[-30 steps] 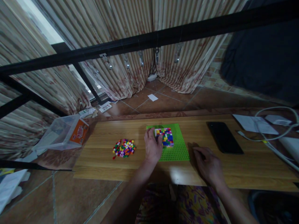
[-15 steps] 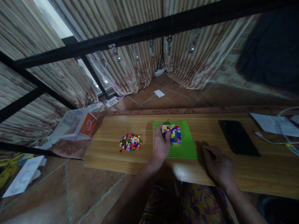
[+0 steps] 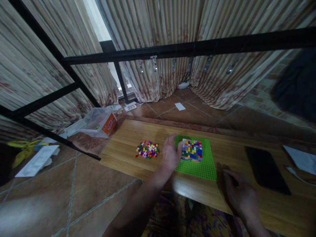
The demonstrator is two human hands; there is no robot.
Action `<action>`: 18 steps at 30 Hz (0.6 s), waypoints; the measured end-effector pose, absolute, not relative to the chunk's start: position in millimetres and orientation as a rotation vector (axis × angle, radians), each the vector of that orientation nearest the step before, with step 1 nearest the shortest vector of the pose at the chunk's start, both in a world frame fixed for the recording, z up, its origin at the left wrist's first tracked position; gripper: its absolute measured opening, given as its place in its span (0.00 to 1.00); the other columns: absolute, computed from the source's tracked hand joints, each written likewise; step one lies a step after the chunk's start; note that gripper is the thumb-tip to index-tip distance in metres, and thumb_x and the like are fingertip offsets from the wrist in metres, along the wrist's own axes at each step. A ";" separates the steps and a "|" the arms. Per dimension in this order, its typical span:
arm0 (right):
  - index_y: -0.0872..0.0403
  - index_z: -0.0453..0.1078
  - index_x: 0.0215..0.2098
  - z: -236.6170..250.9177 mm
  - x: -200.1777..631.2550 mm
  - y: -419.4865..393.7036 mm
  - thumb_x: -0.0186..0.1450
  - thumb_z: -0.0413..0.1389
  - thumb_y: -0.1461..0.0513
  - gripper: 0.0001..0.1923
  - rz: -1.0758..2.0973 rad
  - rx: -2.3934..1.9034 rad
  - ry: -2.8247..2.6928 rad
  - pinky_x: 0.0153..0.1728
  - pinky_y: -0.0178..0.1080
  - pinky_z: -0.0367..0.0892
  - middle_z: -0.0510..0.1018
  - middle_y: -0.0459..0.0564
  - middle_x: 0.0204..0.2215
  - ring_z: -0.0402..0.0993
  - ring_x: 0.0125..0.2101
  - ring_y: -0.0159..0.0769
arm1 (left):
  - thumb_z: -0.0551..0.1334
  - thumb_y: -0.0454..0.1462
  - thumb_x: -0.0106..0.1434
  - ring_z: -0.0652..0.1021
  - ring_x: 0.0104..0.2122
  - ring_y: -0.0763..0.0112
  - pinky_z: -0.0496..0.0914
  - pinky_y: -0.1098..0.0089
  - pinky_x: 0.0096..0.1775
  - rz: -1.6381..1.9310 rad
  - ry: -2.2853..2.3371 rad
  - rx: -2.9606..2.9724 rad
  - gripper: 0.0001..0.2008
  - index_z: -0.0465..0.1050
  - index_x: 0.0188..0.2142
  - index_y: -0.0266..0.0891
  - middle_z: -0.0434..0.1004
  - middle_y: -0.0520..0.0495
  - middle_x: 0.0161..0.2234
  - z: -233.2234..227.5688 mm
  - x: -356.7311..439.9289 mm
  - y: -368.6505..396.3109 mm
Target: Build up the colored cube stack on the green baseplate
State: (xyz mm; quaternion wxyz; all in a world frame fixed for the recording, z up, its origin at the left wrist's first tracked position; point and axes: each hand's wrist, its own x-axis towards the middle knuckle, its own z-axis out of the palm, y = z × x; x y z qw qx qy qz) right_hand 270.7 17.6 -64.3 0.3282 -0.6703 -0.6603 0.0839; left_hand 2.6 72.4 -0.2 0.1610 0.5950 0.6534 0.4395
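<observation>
My left hand is over the left edge of a green studded baseplate, beside a square block of small multicoloured bricks on it. Its thumb is apart from its fingers, near the block's left side, and I see nothing in its grasp. To its left, a loose pile of tiny coloured bricks lies on the wooden table. My right hand rests on the table to the right of the baseplate, fingers loosely curled in, with nothing visible in them.
A black phone or tablet lies at the right, near white paper and a white cable. Beyond the table's left end stands a clear plastic box with an orange label. A black metal rail crosses before striped curtains.
My left hand has drawn back leftward from the brick block, showing more of it. My right hand keeps its place beside the baseplate. The camera view has turned left and tilted.
</observation>
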 end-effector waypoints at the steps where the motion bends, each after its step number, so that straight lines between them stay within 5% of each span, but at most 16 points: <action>1: 0.52 0.74 0.40 -64.8 271.1 17.6 0.67 0.47 0.48 0.21 0.219 -1.753 -1.733 0.39 0.48 0.70 0.79 0.56 0.42 0.77 0.40 0.49 | 0.56 0.38 0.66 0.75 0.49 0.61 0.70 0.60 0.52 1.202 1.900 1.750 0.16 0.69 0.52 0.38 0.76 0.39 0.48 2.8 -11.9 73.3; 9: 0.51 0.74 0.40 -68.4 272.5 17.8 0.66 0.48 0.48 0.20 0.209 -1.733 -1.720 0.39 0.47 0.69 0.79 0.55 0.42 0.77 0.41 0.50 | 0.57 0.30 0.59 0.77 0.43 0.59 0.67 0.60 0.50 0.231 2.043 2.172 0.13 0.78 0.40 0.41 0.80 0.42 0.40 23.2 -104.8 93.0; 18: 0.54 0.75 0.41 -61.6 268.1 16.6 0.67 0.46 0.47 0.23 0.220 -1.763 -1.715 0.41 0.47 0.70 0.79 0.57 0.42 0.77 0.41 0.49 | 0.58 0.27 0.54 0.76 0.41 0.55 0.62 0.55 0.50 -0.036 1.808 2.275 0.08 0.76 0.30 0.36 0.80 0.40 0.35 21.9 -106.1 110.2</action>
